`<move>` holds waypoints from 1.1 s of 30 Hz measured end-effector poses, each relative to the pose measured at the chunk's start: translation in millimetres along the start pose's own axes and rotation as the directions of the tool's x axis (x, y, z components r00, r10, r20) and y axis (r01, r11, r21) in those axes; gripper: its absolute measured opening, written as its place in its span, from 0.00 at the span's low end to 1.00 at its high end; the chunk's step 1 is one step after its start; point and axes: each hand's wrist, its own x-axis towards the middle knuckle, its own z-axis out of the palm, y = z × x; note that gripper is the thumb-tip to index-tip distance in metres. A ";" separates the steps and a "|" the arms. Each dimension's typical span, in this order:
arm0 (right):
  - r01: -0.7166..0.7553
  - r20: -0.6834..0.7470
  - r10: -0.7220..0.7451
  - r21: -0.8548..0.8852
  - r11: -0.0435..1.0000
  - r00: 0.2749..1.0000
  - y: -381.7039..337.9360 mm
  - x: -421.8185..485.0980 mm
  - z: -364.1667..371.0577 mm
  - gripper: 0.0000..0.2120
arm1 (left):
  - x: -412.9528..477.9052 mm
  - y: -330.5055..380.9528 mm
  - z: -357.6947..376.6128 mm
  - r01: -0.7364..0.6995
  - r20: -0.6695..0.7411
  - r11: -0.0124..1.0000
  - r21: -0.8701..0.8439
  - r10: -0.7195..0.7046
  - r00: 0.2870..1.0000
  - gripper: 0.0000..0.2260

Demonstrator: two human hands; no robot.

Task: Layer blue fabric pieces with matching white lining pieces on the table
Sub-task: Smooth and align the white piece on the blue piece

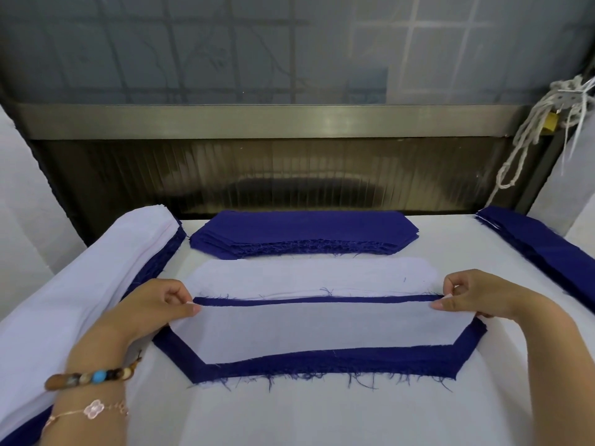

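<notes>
A white lining piece (322,329) lies on a larger blue fabric piece (322,365) in the middle of the table, blue showing all round its edges. My left hand (161,304) pinches the lining's far left corner. My right hand (473,294) pinches its far right corner. Just beyond them lies a stack of white lining pieces (306,275). Further back sits a stack of blue pieces (302,233) with frayed edges.
A tall pile of layered white and blue pieces (80,284) runs along the left edge of the white-covered table (322,416). More blue pieces (541,252) lie at the right edge. A dark ribbed panel and metal rail stand behind; white cords (531,130) hang at right.
</notes>
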 end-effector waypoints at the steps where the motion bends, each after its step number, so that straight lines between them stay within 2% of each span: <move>1: 0.001 0.004 -0.001 -0.002 1.000 1.000 0.3 0.0 0.1 0.18 | 0.1 0.1 0.2 0.001 0.003 1.000 0.002 -0.001 1.000 0.07; 6: 0.023 -0.034 -0.025 -0.059 0.998 0.999 1.4 2.1 0.7 0.17 | 0.0 2.3 2.1 0.003 -0.010 1.000 -0.001 -0.003 1.000 0.07; 9: 0.139 -0.219 -0.148 -0.054 0.989 0.964 -4.0 7.7 3.0 0.12 | 4.5 9.0 8.4 -0.112 -0.165 0.993 0.029 0.115 0.980 0.13; 11: 0.257 -0.422 -0.266 -0.078 0.963 0.867 -16.0 12.0 11.8 0.08 | 8.4 18.6 16.4 -0.250 -0.310 0.965 0.077 0.262 0.914 0.14; 13: 0.339 -0.553 -0.371 -0.164 0.926 0.746 -32.5 15.8 25.7 0.05 | 11.4 29.1 27.8 -0.361 -0.381 0.917 0.169 0.399 0.834 0.12; 15: 0.399 -0.572 -0.468 -0.253 0.882 0.673 -47.5 19.2 40.8 0.05 | 14.9 37.7 41.8 -0.429 -0.405 0.866 0.258 0.500 0.765 0.12; 16: 0.418 -0.556 -0.504 -0.285 0.862 0.661 -52.6 21.4 48.5 0.06 | 16.9 40.8 49.1 -0.437 -0.396 0.849 0.296 0.525 0.753 0.13; 18: 0.428 -0.513 -0.532 -0.315 0.847 0.674 -58.1 26.1 61.4 0.09 | 23.0 43.4 63.4 -0.404 -0.318 0.836 0.373 0.524 0.790 0.16; 20: 0.429 -0.461 -0.523 -0.298 0.852 0.717 -59.4 30.0 71.1 0.10 | 29.8 40.8 74.7 -0.358 -0.205 0.816 0.455 0.487 0.849 0.18; 22: 0.427 -0.425 -0.500 -0.260 0.866 0.755 -60.4 32.6 74.3 0.09 | 34.3 38.0 78.7 -0.330 -0.164 0.821 0.467 0.447 0.879 0.18; 25: 0.373 -0.404 -0.454 -0.266 0.889 0.794 -65.2 34.0 69.1 0.06 | 40.3 41.2 79.4 -0.306 -0.198 0.823 0.479 0.441 0.876 0.17; 28: 0.336 -0.393 -0.430 -0.287 0.897 0.812 -68.9 34.8 66.7 0.05 | 46.3 51.5 77.9 -0.228 -0.226 0.779 0.584 0.425 0.876 0.15; 30: 0.318 -0.405 -0.406 -0.268 0.909 0.819 -68.5 35.9 67.6 0.04 | 47.4 53.0 77.7 -0.199 -0.251 0.738 0.645 0.451 0.857 0.14; 33: 0.306 -0.428 -0.387 -0.247 0.919 0.817 -66.5 39.2 70.3 0.03 | 49.1 46.2 78.1 -0.240 -0.290 0.743 0.625 0.507 0.812 0.11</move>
